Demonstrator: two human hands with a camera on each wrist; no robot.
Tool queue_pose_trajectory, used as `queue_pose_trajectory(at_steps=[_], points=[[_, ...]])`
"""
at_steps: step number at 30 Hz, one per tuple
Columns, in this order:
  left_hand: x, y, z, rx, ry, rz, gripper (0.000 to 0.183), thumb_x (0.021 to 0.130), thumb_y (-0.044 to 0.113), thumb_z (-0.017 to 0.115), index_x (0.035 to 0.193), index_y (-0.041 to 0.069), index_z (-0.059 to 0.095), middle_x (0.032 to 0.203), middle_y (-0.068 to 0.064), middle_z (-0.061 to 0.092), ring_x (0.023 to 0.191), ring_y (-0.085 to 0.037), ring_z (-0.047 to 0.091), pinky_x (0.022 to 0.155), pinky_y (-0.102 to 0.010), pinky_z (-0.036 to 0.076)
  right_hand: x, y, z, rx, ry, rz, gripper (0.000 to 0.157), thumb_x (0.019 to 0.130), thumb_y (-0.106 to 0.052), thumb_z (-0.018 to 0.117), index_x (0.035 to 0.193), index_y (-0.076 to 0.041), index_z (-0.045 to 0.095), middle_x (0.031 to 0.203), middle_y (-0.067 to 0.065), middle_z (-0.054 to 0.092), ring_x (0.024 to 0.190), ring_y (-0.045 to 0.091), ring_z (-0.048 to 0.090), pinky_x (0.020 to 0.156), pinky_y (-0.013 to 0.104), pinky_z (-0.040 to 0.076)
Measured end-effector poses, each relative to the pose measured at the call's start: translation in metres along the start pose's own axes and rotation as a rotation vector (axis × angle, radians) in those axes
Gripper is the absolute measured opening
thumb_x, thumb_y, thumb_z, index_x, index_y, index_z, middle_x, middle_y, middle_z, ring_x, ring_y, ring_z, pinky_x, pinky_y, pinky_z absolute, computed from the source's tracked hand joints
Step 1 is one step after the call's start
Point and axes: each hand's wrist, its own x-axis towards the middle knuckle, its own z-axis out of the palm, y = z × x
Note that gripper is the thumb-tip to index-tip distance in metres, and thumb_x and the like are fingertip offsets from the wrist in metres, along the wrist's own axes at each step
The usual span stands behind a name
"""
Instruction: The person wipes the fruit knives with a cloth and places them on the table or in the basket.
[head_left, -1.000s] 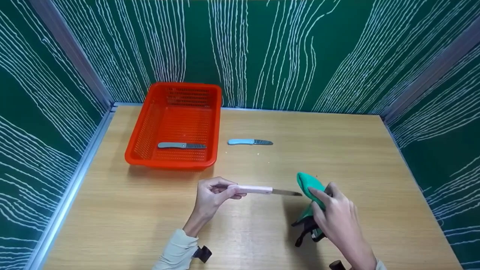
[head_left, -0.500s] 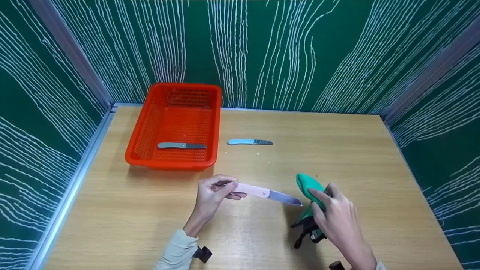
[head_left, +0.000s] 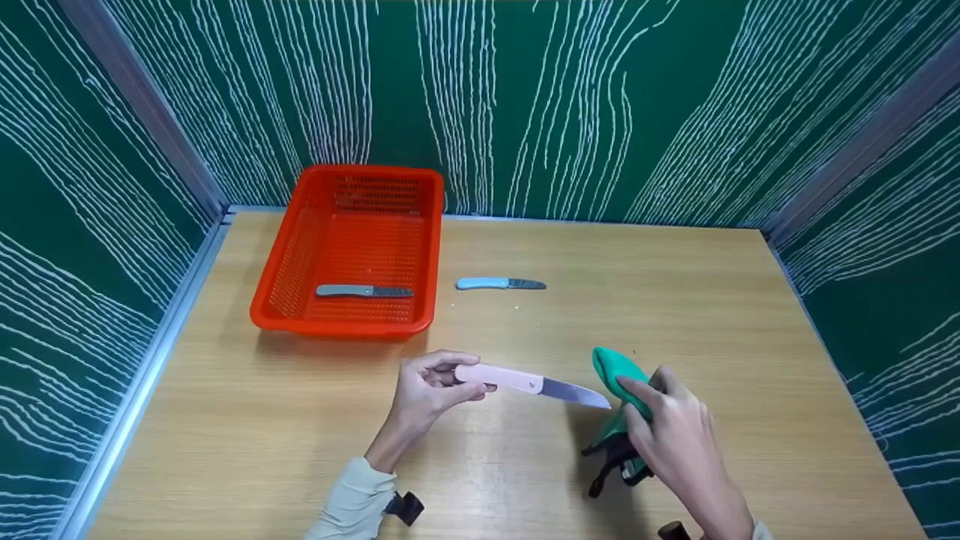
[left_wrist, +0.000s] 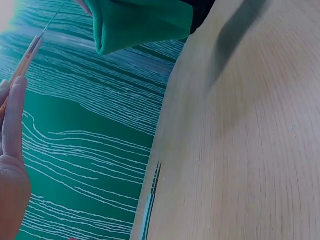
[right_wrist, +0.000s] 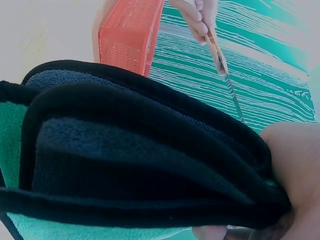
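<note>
Between two hands, a pink-handled knife (head_left: 499,377) and a green cloth (head_left: 617,371)

In the fingers of the left hand (head_left: 424,397), the pink-handled knife is pinched near the end of its handle, held above the wooden table (head_left: 675,300), its blade pointing across toward the right hand (head_left: 682,431). That hand grasps the green cloth between thumb and fingers, with black-edged parts hanging below its grip. The blade's tip is just beside the cloth; whether the two touch, I cannot tell. Beyond the left hand's grip and a little to its left, a red basket (head_left: 341,327) stands on the table, with a grey-handled knife (head_left: 345,291) lying inside. Beyond the same grip and to its right, well apart from both hands, a blue-handled knife (head_left: 484,283) lies on the table near the basket, its blade pointing right. Behind everything, a green wall (head_left: 517,67) carries wavy white lines.
</note>
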Motion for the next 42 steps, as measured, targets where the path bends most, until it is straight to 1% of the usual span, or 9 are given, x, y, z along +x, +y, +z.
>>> queue_pose_trajectory(at_steps=[3,10,14,18,25,32,35,37,42], points=[[0.0,0.0,0.0,-0.014,-0.001,-0.012,0.039,0.072,-0.009,0.076,0.107,-0.018,0.06,0.099,-0.028,0.066,0.082,-0.042,0.067,0.069,-0.046,0.057,0.0,0.0,-0.001,0.002,0.004,0.006,0.031,0.071,0.005,0.06,0.097,-0.003,0.075,0.074,0.002,0.043,0.052,0.01,0.035,0.04,0.021,0.031],[0.0,-0.001,-0.001,-0.029,0.023,0.012,0.038,0.072,-0.009,0.076,0.105,-0.02,0.059,0.097,-0.031,0.065,0.08,-0.042,0.067,0.068,-0.047,0.057,0.001,0.0,-0.006,0.016,0.017,0.034,0.031,0.072,0.006,0.06,0.098,-0.003,0.075,0.075,0.004,0.046,0.054,0.012,0.04,0.041,0.021,0.036],[0.001,-0.002,-0.001,-0.006,0.045,0.031,0.036,0.072,-0.009,0.076,0.103,-0.019,0.061,0.096,-0.03,0.065,0.08,-0.041,0.067,0.069,-0.047,0.057,0.002,-0.002,-0.011,0.026,0.045,0.039,0.031,0.072,0.006,0.06,0.1,0.0,0.073,0.077,0.004,0.047,0.055,0.012,0.042,0.043,0.022,0.038],[0.001,-0.003,-0.001,0.028,0.067,0.044,0.034,0.072,-0.009,0.077,0.101,-0.017,0.063,0.095,-0.029,0.065,0.08,-0.039,0.068,0.069,-0.046,0.057,0.004,-0.005,-0.016,0.032,0.097,0.029,0.033,0.072,0.005,0.059,0.102,-0.001,0.073,0.077,0.002,0.046,0.055,0.011,0.04,0.043,0.022,0.037],[0.001,-0.006,0.002,0.057,0.076,0.067,0.033,0.072,-0.008,0.077,0.101,-0.016,0.063,0.098,-0.029,0.066,0.081,-0.038,0.068,0.069,-0.046,0.057,0.006,-0.016,-0.025,0.054,0.188,-0.02,0.038,0.07,0.007,0.058,0.102,-0.004,0.074,0.076,0.001,0.047,0.054,0.01,0.039,0.043,0.024,0.033],[0.0,-0.007,0.003,0.133,0.098,0.061,0.031,0.071,-0.005,0.079,0.099,-0.009,0.068,0.098,-0.023,0.068,0.082,-0.035,0.069,0.069,-0.043,0.057,0.008,-0.029,-0.028,0.067,0.19,-0.057,0.039,0.069,0.007,0.06,0.104,-0.005,0.073,0.078,0.003,0.048,0.055,0.01,0.041,0.041,0.022,0.035],[0.001,-0.005,0.005,0.158,0.112,0.054,0.031,0.069,-0.007,0.079,0.098,-0.008,0.069,0.096,-0.021,0.069,0.081,-0.032,0.069,0.069,-0.041,0.058,0.008,-0.034,-0.027,0.069,0.193,-0.087,0.04,0.068,0.006,0.061,0.104,-0.004,0.073,0.079,0.003,0.047,0.056,0.01,0.042,0.04,0.021,0.035],[0.0,-0.003,0.007,0.172,0.117,0.053,0.03,0.069,-0.008,0.079,0.098,-0.009,0.069,0.095,-0.021,0.069,0.079,-0.031,0.069,0.069,-0.04,0.058,0.008,-0.038,-0.025,0.075,0.194,-0.111,0.04,0.067,0.006,0.062,0.105,-0.004,0.073,0.079,0.002,0.047,0.057,0.009,0.042,0.04,0.02,0.034],[-0.002,0.015,0.018,0.235,0.12,0.047,0.028,0.071,-0.005,0.079,0.097,-0.009,0.069,0.094,-0.019,0.07,0.078,-0.025,0.069,0.072,-0.038,0.058,0.006,-0.047,-0.018,0.088,0.194,-0.184,0.041,0.066,0.004,0.066,0.106,-0.005,0.073,0.082,0.002,0.047,0.058,0.007,0.043,0.041,0.016,0.033]])
